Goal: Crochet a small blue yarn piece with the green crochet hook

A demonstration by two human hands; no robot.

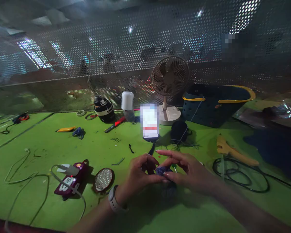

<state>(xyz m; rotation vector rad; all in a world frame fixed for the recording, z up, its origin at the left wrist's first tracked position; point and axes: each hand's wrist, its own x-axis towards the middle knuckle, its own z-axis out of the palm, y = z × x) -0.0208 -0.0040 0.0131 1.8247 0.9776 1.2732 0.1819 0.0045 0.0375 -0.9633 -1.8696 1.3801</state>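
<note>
A small piece of blue-purple crochet is pinched between my two hands, above the green table. My left hand closes thumb and fingers on its left side. From the right, my right hand presses thumb and fingers against it, index finger stretched out. A thin tool with a green part shows among the right fingers; its tip is hidden. Beyond my hands sits a dark ball of yarn, with loose strands around it. A phone with a lit screen stands upright just ahead.
A fan and a dark basket with yellow handles stand at the back. On the right lies a yellow glue gun with its coiled cord. A purple power bank, a round studded disc and a yellow cutter are left.
</note>
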